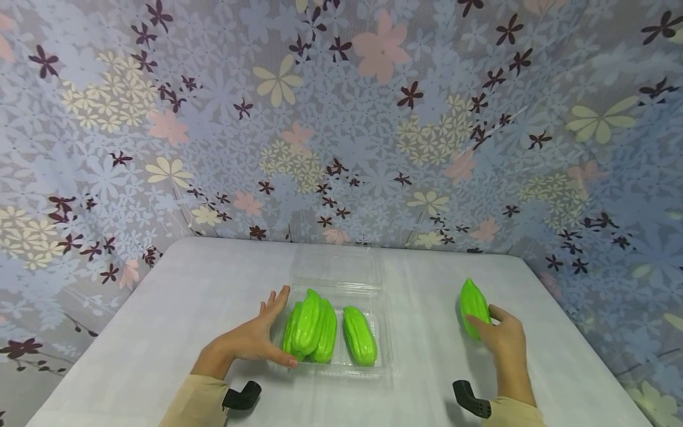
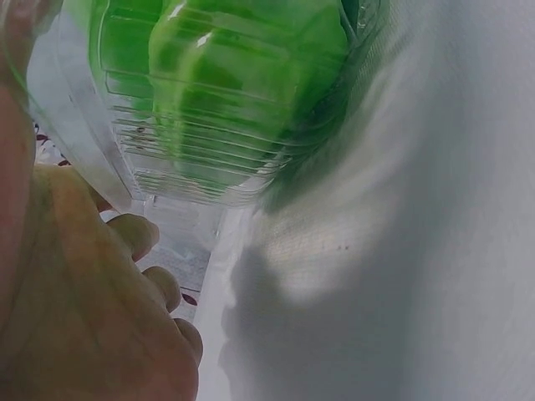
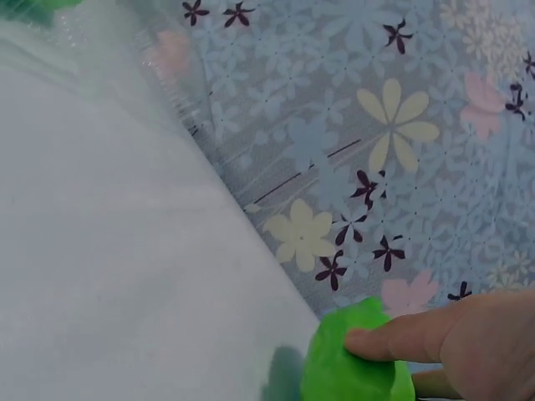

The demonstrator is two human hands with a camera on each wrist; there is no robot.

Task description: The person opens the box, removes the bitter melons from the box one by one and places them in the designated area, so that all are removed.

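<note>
black wrist mounts [image 1: 242, 396] nearest | left hand [image 1: 249, 339] spread, thumb and fingers along left side of clear box [image 1: 386, 335] | inside box, piled green vegetables [image 1: 308, 325] at left, lone vegetable [image 1: 360, 337] at right | right hand [image 1: 506, 341] pinches held vegetable [image 1: 472, 301] between thumb and fingers, well right of box | clear lid [image 1: 336, 265] laid back over white table [image 1: 427, 367] | floral wall [image 1: 341, 136] behind

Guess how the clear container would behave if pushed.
The clear container would probably flex, since its plastic looks thin and see-through. It seems likelier to slide than tip, being wide and low on a flat tabletop.
</note>
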